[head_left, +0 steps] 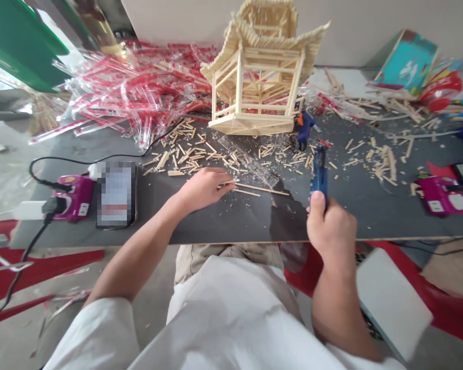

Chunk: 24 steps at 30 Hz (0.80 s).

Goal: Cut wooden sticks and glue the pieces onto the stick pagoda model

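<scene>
My left hand rests on the dark tabletop with its fingers pinched on thin wooden sticks that lie pointing right. My right hand is closed round the handles of blue cutting pliers, whose jaws point away from me. A clear plastic ruler lies just beyond the sticks. Behind it stands a pagoda model built of pale sticks, upright at the table's far middle.
Short cut stick pieces litter the table. A heap of red and clear wrappers lies at the back left. A phone and a magenta device with cables sit left; another magenta device sits right. A blue glue gun stands by the model.
</scene>
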Available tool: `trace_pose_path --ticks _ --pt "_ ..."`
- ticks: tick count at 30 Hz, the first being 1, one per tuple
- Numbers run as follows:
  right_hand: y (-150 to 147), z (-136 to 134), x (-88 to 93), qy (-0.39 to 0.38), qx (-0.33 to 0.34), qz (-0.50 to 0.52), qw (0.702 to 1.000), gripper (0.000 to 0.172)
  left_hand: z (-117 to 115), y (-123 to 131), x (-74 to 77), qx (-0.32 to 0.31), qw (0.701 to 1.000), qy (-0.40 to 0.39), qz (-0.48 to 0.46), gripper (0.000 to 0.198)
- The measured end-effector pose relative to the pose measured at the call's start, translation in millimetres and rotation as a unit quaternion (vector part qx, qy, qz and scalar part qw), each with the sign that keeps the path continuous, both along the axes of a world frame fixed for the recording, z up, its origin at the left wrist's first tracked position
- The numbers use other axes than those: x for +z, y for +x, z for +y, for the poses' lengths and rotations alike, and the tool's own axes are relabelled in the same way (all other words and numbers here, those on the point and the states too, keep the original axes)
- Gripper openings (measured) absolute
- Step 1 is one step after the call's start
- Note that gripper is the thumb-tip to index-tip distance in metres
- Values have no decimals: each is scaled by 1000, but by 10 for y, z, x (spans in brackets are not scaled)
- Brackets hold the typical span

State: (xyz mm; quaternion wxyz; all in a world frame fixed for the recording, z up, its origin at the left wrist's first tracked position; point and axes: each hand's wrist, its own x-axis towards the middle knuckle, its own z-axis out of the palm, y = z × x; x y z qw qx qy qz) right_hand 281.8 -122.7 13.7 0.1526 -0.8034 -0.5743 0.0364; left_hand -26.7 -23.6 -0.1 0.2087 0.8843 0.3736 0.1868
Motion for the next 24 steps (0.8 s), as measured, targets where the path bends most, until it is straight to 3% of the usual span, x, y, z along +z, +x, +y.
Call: trace_pose_path --ticks 7,13,18,24 --pt "253 54 -75 39 -51 -74 995 61 42 -46 -25 9 999 -3 -41 24" --pt "416 81 -296 47 -42 -118 991 66 80 -65 8 21 995 -21 -95 25" --pt "501 46 -484 47 -40 -162 985 79 121 -102 70 118 978 -24 -171 24" --pt "541 68 -520 52 -29 -156 986 86 196 -218 179 198 945 -82 -246 23"
